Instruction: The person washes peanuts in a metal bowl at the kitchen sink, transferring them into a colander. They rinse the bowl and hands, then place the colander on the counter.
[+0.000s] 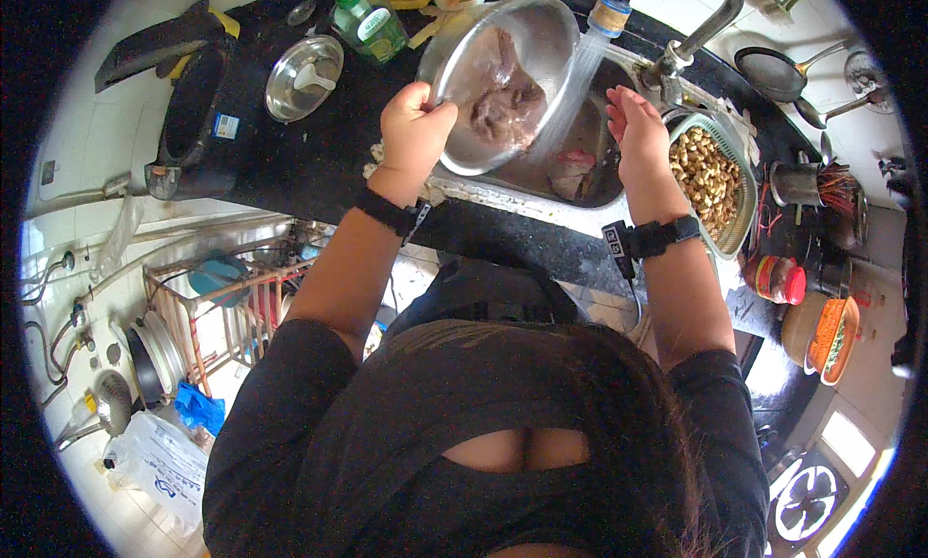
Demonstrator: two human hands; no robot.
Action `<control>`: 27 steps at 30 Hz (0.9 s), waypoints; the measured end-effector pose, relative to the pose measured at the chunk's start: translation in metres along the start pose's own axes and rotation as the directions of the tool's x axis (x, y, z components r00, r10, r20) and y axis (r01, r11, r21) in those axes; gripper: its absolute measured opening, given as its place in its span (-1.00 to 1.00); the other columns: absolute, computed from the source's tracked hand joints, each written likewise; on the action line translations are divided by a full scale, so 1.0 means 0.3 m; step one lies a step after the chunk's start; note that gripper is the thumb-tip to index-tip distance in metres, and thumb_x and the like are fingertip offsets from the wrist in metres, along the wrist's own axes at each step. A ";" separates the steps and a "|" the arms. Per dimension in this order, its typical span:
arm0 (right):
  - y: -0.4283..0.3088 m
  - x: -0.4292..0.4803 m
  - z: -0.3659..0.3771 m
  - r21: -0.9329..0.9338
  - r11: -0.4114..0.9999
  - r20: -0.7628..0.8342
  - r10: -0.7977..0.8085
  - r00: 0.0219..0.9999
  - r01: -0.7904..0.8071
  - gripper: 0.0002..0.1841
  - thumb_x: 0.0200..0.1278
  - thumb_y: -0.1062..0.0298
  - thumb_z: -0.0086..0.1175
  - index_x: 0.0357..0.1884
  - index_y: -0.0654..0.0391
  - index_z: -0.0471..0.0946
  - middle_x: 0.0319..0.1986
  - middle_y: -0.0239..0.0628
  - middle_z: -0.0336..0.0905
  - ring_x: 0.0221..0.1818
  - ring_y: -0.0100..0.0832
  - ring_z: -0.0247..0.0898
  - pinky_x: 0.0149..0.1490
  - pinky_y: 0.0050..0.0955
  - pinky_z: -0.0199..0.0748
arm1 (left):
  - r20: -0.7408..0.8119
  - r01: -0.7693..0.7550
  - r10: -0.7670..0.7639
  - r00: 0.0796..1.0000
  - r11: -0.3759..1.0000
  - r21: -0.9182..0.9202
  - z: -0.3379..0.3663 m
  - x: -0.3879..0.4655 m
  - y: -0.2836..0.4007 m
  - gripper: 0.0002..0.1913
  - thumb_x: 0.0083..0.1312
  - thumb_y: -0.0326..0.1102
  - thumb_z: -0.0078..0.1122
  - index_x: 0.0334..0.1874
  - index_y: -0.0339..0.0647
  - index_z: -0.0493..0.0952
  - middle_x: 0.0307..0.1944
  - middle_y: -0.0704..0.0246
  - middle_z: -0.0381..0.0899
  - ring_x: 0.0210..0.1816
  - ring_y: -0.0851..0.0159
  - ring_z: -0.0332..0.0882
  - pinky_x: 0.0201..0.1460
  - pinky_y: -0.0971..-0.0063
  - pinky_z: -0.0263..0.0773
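Observation:
My left hand point(418, 126) grips the rim of a large stainless steel basin point(500, 21), thumb on the inside. The basin is tilted to the right over the sink point(612, 159), with raw meat point(507, 101) and cloudy liquid inside. Water point(573, 79) sprays down from the faucet head point(610, 12) past the basin's right edge. To the right of this stream my right hand point(638, 126) hovers above the sink, fingers extended and holding nothing. A pinkish piece of raw meat point(572, 172) lies at the bottom of the sink.
Right of the sink stands a green plastic basket point(747, 202) of chopped, mushroom-like pieces point(703, 170). A red-lidded jar point(779, 279) is beyond it. To the left are a small metal bowl point(279, 86) with a white spoon point(313, 81) and a green pump bottle point(377, 32).

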State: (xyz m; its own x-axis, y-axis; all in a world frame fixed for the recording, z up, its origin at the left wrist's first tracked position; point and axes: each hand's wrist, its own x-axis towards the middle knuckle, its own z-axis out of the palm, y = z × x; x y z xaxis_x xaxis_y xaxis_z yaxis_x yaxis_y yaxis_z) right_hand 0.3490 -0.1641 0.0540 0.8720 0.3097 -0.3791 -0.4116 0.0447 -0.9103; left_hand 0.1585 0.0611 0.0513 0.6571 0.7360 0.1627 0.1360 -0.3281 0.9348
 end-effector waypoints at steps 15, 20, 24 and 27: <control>0.103 -0.025 -0.047 -0.206 0.976 0.131 0.103 0.986 -0.075 -0.73 0.40 0.39 0.01 0.08 0.18 0.55 -0.08 -0.40 0.61 -0.25 -0.60 0.40 -0.24 -0.65 0.38 | -0.065 -0.260 0.299 0.952 0.904 0.338 -0.002 -0.004 0.088 -0.81 -0.03 -0.45 0.24 -0.63 -0.24 0.37 -0.65 0.17 0.38 -0.64 0.13 0.35 -0.53 0.35 0.28; 0.096 -0.036 -0.026 -0.602 0.781 0.275 0.008 0.961 0.166 -0.64 0.41 0.28 0.00 0.16 0.20 0.52 -0.04 -0.31 0.62 -0.18 -0.53 0.46 -0.04 -0.50 0.49 | -0.098 0.266 -0.334 0.938 0.869 -0.417 0.008 0.033 0.009 -0.86 0.07 -0.50 0.17 -0.31 -0.35 0.54 -0.40 0.38 0.58 -0.38 0.39 0.48 -0.33 0.44 0.39; 0.064 -0.053 0.018 -0.742 0.260 0.615 -0.104 0.782 0.618 -0.57 0.32 0.24 0.02 0.19 0.16 0.49 -0.02 -0.07 0.63 0.02 -0.15 0.55 0.15 -0.22 0.47 | 0.096 0.452 -0.479 0.872 0.716 -0.532 0.008 0.014 -0.039 -0.67 0.08 -0.51 0.13 -0.07 -0.41 0.49 -0.18 0.25 0.58 -0.19 0.28 0.54 -0.16 0.36 0.48; 0.057 -0.055 0.067 -0.728 0.007 0.674 0.193 0.713 0.686 -0.48 0.22 0.30 -0.04 0.25 0.18 0.44 0.17 -0.04 0.49 0.25 -0.03 0.36 0.34 -0.20 0.30 | 0.189 0.545 -0.534 0.824 0.655 -0.524 0.007 -0.004 -0.042 -0.60 0.09 -0.50 0.12 0.03 -0.40 0.45 -0.11 0.20 0.56 -0.14 0.19 0.57 -0.09 0.28 0.51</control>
State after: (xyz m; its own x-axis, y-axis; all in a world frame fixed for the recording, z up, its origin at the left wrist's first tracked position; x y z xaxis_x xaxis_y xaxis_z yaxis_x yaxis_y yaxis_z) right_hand 0.3221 -0.1493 0.0482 0.3642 0.8694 -0.3340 0.7878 -0.4788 -0.3873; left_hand 0.1576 0.0632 0.0387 0.6090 0.6697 -0.4250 0.0586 0.4963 0.8662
